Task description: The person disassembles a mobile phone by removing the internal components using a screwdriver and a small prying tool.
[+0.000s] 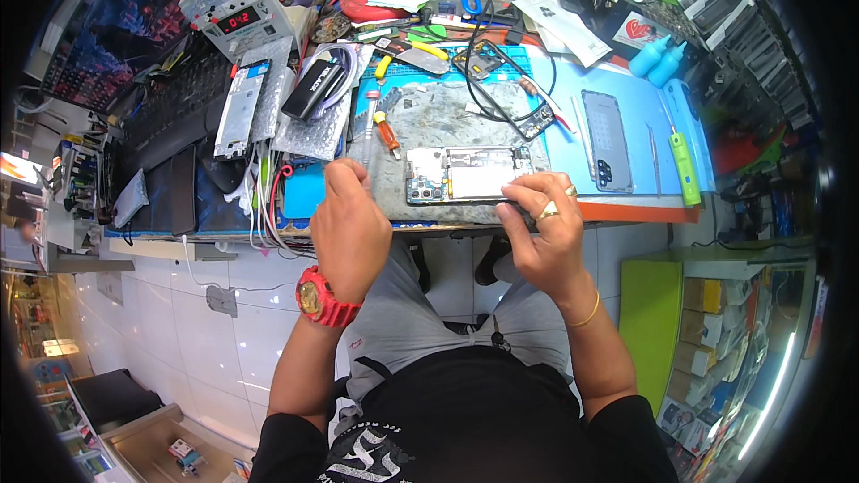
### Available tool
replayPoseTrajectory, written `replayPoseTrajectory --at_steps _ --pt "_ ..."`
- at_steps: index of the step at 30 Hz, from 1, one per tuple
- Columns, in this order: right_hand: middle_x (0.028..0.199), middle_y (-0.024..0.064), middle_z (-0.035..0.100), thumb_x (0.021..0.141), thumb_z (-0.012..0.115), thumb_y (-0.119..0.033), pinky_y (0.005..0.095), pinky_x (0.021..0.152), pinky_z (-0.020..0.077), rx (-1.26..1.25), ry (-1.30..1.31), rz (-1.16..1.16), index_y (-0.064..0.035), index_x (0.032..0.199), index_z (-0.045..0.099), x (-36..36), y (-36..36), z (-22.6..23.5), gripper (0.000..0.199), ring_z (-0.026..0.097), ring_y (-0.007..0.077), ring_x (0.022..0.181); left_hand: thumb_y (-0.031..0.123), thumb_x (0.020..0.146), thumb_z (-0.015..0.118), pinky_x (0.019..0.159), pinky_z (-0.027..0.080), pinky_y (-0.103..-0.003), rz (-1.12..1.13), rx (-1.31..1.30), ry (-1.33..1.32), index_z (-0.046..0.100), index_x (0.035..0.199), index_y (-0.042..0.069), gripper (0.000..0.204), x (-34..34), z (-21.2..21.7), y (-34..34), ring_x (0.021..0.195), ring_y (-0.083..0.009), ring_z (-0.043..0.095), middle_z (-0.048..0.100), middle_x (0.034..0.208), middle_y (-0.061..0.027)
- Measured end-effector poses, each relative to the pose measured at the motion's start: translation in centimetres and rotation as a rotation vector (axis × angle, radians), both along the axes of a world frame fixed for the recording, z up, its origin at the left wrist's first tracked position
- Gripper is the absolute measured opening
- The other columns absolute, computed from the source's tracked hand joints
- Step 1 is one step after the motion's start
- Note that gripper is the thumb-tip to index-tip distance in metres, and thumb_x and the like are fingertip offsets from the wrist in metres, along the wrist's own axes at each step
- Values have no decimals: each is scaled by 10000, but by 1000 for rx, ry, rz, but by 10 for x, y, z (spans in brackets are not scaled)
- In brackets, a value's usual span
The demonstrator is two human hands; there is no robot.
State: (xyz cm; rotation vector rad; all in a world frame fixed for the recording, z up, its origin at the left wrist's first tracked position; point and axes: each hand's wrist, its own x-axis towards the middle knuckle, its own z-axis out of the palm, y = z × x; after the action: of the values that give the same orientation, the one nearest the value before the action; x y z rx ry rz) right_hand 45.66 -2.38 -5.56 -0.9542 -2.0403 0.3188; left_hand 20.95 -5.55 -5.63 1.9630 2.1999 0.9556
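Opened smartphone (pixel 470 174) lies flat near the front edge of the worktop (pixel 626 212), back cover off, circuit board and battery exposed, resting on a worn grey mat (pixel 447 116). Right hand (pixel 546 228) grips the phone's lower right corner — fingers (pixel 528 190) curled closed over its edge, rings on two of them. Left hand (pixel 351 224) sits just left of the phone, fingers closed around a slim clear-handled tool (pixel 367 139) standing upright; its tip is hidden behind the hand. A red wristwatch (pixel 319 298) is on the left wrist.

Beside the mat, a small red-handled screwdriver (pixel 386 134). Further right, on the blue mat (pixel 640 107), a separate phone back cover (pixel 608 141) and a green-handled tool (pixel 684 168) — well apart from the hands. At far left, a bench power supply (pixel 240 4) with a lit red display.
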Motion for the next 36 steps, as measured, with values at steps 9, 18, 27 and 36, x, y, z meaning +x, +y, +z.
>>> replayPoseTrajectory --at_steps 9,18,27,36 --pt "1043 52 615 997 653 -80 230 707 515 -862 859 268 3 1260 502 -32 -6 26 314 601 85 869 -82 782 605 529 502 -409 -594 210 -128 468 1013 38 294 25 -2 -11 615 -306 625 611 969 -133" --pt "1011 146 676 969 626 49 324 882 576 -543 647 288 -14 1251 432 -33 2 29 348 702 213 962 126 822 782 820 529 -465 -500 252 -82 508 1084 31 391 24 -14 -13 858 -324 647 627 1073 -146" --pt "984 151 723 945 633 88 285 824 589 -131 303 205 22 1398 437 -37 17 24 498 734 193 925 302 776 844 1118 342 -553 -170 161 -15 592 1209 -4 587 22 -24 -9 1103 -349 571 611 1114 -165" --pt "962 150 725 938 649 84 276 788 595 -160 329 190 24 1370 470 -46 18 15 471 739 194 916 262 770 847 1070 344 -510 -137 149 -94 620 1164 -11 530 29 -16 -6 1083 -365 554 623 1108 -166"
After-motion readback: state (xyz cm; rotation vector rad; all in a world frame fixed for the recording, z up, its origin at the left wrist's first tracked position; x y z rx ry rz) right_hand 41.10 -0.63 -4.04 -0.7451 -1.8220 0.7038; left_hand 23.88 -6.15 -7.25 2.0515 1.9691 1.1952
